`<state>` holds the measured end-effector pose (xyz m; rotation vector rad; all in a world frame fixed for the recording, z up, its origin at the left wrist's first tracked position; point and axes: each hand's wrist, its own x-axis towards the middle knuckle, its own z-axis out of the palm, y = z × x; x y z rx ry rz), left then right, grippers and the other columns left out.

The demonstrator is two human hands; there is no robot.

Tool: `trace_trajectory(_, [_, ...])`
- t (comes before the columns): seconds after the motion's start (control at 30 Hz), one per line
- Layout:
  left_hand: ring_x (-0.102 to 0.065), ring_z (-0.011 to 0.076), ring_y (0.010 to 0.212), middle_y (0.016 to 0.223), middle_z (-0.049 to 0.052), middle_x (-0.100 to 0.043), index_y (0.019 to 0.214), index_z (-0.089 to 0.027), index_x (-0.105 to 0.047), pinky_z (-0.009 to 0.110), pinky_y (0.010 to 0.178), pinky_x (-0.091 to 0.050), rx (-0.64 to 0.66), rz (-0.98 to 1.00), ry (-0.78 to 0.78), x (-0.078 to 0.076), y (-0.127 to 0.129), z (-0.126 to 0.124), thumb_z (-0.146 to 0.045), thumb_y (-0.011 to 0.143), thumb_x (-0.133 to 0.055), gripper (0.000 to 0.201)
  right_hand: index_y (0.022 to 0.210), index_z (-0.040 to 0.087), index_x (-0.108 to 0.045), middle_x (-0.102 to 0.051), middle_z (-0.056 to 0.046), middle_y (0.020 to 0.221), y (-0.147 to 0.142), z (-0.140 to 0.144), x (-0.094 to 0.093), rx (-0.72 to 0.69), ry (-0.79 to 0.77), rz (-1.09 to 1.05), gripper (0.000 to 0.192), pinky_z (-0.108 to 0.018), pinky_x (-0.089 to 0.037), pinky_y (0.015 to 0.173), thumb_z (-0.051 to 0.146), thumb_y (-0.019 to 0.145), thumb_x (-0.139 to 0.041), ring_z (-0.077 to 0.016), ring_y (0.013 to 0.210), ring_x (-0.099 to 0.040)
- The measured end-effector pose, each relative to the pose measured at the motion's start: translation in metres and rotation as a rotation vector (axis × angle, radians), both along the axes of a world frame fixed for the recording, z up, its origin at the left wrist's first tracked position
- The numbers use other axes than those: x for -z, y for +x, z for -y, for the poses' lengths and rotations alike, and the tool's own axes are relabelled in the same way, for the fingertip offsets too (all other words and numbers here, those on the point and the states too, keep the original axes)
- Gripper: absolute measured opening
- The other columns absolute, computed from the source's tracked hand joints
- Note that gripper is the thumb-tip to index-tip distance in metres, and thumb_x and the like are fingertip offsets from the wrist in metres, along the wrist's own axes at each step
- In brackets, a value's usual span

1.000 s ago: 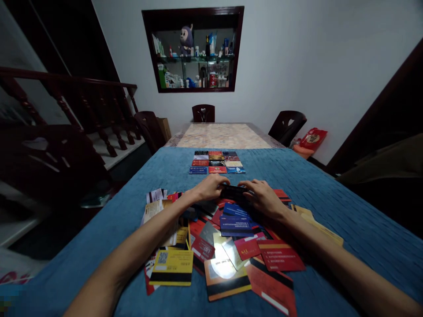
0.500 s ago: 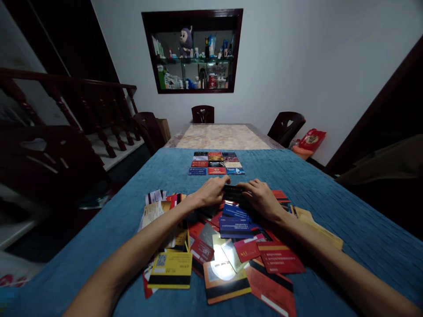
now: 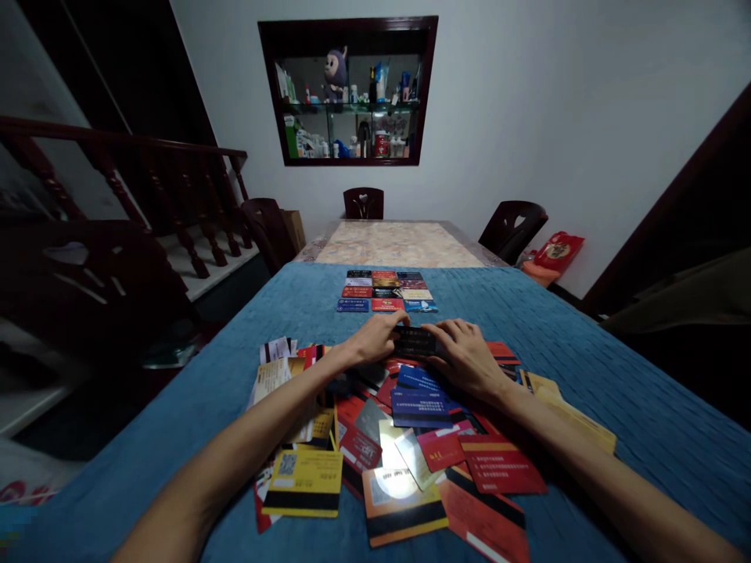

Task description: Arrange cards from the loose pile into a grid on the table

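Between my two hands is a black card, its printed face tilted toward me above the loose pile. My left hand grips its left end with the fingers curled. The right end is in my right hand, thumb on the near face and fingers bent over. Blue cards lie just below, on top of red ones such as a red card. Nearest me are a yellow card and an orange card with a black stripe. Beyond my hands, several cards form neat rows.
A blue cloth covers the near part of the table; its far part has a patterned cover. Dark chairs stand around it. A stair railing is at left, a wall cabinet ahead, a red bag at right.
The black card has turned so that more of its printed face shows. My hands stay around its two ends. The whole view has shifted slightly.
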<state>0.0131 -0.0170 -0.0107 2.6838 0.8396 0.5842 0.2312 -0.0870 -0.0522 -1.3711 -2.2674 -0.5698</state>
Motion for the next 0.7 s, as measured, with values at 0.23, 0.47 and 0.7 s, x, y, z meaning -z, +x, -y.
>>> trace_trajectory(0.23, [-0.064,0.0208,0.084,0.091,0.006,-0.069,0.109,-0.017,-0.059,0.029,0.078,-0.05,-0.008,0.028,-0.007,0.0,-0.001,-0.001,-0.006,0.075,-0.048,0.037,0.127,0.016,-0.056,-0.064,-0.014,0.114,-0.001,0.001,-0.002,-0.001,0.104,0.021,0.041,-0.04,-0.036,0.087,0.028,0.088,-0.06,-0.0276,0.104,-0.052])
trace_trajectory(0.47, [-0.064,0.0238,0.1,0.108,0.009,-0.067,0.113,-0.017,-0.054,0.037,0.091,-0.05,-0.018,0.039,0.019,0.002,-0.002,-0.003,-0.008,0.076,-0.057,0.039,0.126,0.016,-0.057,-0.061,-0.015,0.117,0.001,0.002,-0.005,-0.015,0.176,-0.006,0.04,-0.038,-0.037,0.084,0.028,0.087,-0.058,-0.028,0.105,-0.049])
trace_trajectory(0.7, [-0.056,0.0269,0.115,0.122,0.014,-0.059,0.12,-0.015,-0.048,0.042,0.102,-0.046,0.04,0.047,0.126,-0.001,-0.003,0.0,-0.01,0.074,-0.061,0.048,0.126,0.017,-0.057,-0.058,-0.015,0.118,0.003,0.002,-0.01,-0.018,0.171,-0.047,0.041,-0.04,-0.038,0.084,0.03,0.088,-0.058,-0.0297,0.107,-0.047])
